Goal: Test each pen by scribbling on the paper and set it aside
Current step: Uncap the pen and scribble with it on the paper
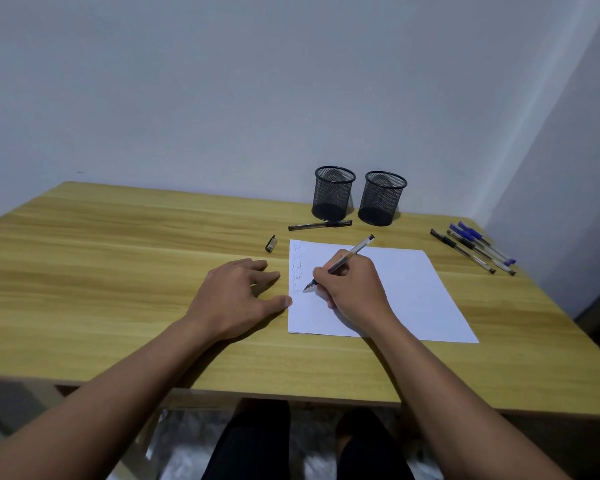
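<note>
Nearest to you, in the middle of the frame, your left hand lies flat on the light wooden table. Its fingers are spread and hold nothing. Its thumb tip sits right at the left edge of the white sheet of paper.

Just right of it, your right hand rests on the paper. Its fingers and thumb pinch the clear plastic pen with the dark tip. The tip touches the paper near its left edge, at the bottom of a short column of scribbles. The pen slants: tip down and to the left, back end up and to the right. It has no cap on.

A little farther, just past the paper's upper left corner, lies a small dark pen cap. It is up and to the left of the pen tip, and your left hand is the nearer one to it. So I think the left hand should fetch the cap while the right one lifts the pen.

Beyond that, a capped black pen lies flat, pointing left to right. Behind it stand two black mesh cups, side by side by the wall; I see no pens sticking out of them.

At the right of the frame, well apart from the paper, a bunch of pens with blue and black parts lie close together, slanting.
</note>
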